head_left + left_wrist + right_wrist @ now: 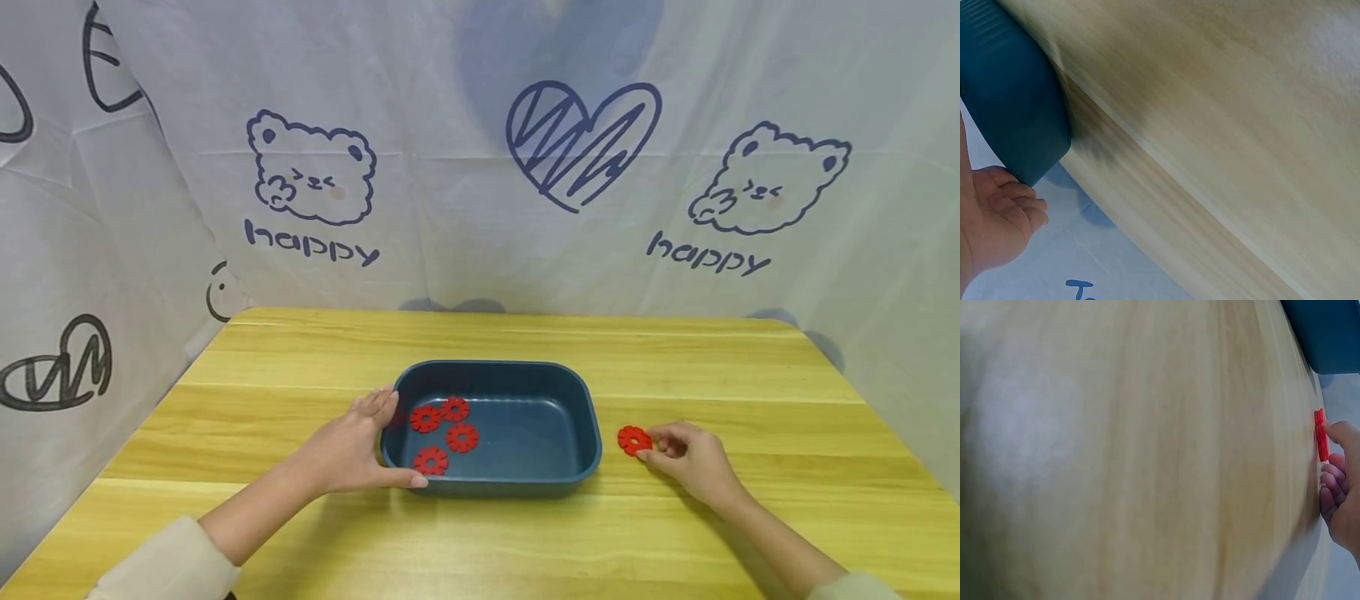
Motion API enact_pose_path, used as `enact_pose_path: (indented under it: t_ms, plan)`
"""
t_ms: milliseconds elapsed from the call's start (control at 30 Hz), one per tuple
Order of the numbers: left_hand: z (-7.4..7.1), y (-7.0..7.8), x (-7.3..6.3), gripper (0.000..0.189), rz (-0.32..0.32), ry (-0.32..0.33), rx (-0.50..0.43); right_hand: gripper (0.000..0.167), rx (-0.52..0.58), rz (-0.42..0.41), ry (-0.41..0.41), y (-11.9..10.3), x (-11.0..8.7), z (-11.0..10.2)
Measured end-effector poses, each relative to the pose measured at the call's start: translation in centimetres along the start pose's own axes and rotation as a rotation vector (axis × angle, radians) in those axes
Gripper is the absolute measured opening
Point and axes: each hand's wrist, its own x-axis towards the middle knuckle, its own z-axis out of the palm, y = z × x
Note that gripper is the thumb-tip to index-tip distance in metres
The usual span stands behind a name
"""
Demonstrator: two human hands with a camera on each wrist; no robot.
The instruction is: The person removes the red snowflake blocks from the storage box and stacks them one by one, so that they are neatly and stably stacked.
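A dark blue plastic bin point(517, 482) with rounded corners stands on the table. My left hand point(356, 454) holds its left end, the thumb over the front rim and the fingers at the far left corner. In the left wrist view the fingers point(1019, 203) bend against the bin's wall point(1016, 94). Several red notched plastic discs point(462, 438) lie flat inside, toward the left. Right of the bin, my right hand point(697, 462) pinches another red notched disc point(630, 440) by its right edge, between thumb and fingers. The right wrist view shows this disc point(1320, 434) nearly edge-on.
The wood-grain table point(315, 350) extends around the bin on every side. Behind it hangs a white cloth point(442, 200) printed with bears, a heart and lettering. More printed cloth point(97, 250) hangs along the left side.
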Motion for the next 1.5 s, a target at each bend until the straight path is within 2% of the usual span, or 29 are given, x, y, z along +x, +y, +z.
enact_pose_path:
  t_ms: [300, 600, 733, 1167, 1500]
  plan:
    - [0.0, 0.0, -0.1, 0.112, -0.005, -0.004, -0.007, 0.023, 0.008, -0.010, 0.025, 0.0, 0.2, -0.6]
    - [0.0, 0.0, 0.0, 0.112, -0.004, 0.003, 0.001, 0.019, 0.016, -0.106, 0.136, -2.2, 2.0, -2.0]
    - [0.0, 0.0, 0.0, 0.112, -0.006, -0.001, 0.007, 0.020, 0.070, -0.123, 0.155, -3.3, 3.0, -1.9]
    - [0.0, -0.1, 0.0, 0.113, -0.006, -0.001, 0.011, 0.026, 0.176, -0.123, 0.080, -7.5, 4.9, -0.6]
    - [0.0, -0.1, 0.0, 0.113, -0.007, -0.001, 0.008, 0.027, 0.253, -0.120, 0.003, -9.2, 6.0, 1.5]
